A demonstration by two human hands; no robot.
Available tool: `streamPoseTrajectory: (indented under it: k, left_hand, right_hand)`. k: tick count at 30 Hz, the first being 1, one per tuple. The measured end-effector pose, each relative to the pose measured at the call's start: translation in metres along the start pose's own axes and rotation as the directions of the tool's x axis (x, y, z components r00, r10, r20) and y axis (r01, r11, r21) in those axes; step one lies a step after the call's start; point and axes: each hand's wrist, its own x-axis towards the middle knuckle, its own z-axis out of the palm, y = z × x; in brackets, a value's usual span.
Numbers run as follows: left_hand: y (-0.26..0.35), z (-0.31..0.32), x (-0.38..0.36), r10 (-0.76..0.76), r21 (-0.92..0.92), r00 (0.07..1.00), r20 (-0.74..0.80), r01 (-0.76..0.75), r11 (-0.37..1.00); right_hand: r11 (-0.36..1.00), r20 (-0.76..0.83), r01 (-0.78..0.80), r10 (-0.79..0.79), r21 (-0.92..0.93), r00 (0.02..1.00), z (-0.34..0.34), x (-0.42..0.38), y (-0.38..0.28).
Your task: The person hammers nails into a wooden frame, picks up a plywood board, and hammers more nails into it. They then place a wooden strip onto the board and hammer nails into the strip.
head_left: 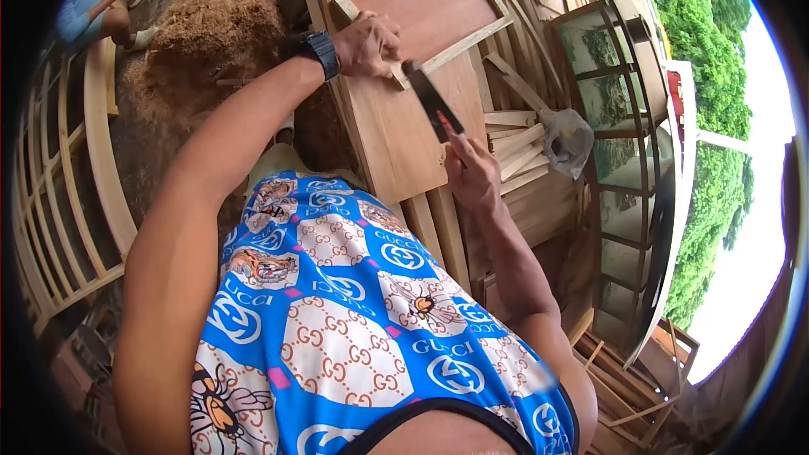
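Observation:
A small wooden frame (468, 49) with slightly curved sides lies on a plywood sheet (389, 145). My left hand (367, 45), with a dark watch at the wrist, is closed over the frame's near side, knuckles up. In my right hand (474, 170) is a dark flat-bladed tool (431, 101) with a bit of red near the grip; its exact kind I cannot tell. The tool slants up and left, its far end right by the frame's near corner, close to my left fingers.
Stacked timber strips (518, 152) and a clear plastic bag (568, 141) sit right of the plywood. Beyond stands a dark-framed glass-paned unit (619, 160). Wood shavings (223, 13) cover the ground at left, near a slatted wooden frame (99, 177) and a seated person (94, 0) holding a phone.

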Motion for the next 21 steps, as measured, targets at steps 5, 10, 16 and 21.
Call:
streamPoseTrajectory:
  k: [5,10,16,21]
  left_hand:
    - [-0.003,-0.001,0.001,-0.021,-0.012,0.999,0.028,0.022,1.000]
    - [-0.003,0.001,0.002,-0.008,0.012,0.999,0.036,0.008,1.000]
    - [-0.003,0.000,0.003,-0.025,0.028,0.999,0.028,0.024,0.999]
    - [-0.006,0.006,0.005,-0.003,0.020,1.000,0.014,0.002,1.000]
  right_hand:
    - [0.977,0.209,-0.202,0.213,-0.073,0.954,-0.004,0.013,-0.003]
    - [0.983,0.121,-0.170,0.162,0.063,0.979,0.001,0.000,-0.012]
    - [0.920,0.170,-0.383,0.364,0.090,0.916,-0.005,0.014,-0.019]
    - [0.951,0.092,-0.297,0.289,0.088,0.953,0.003,0.002,-0.013]
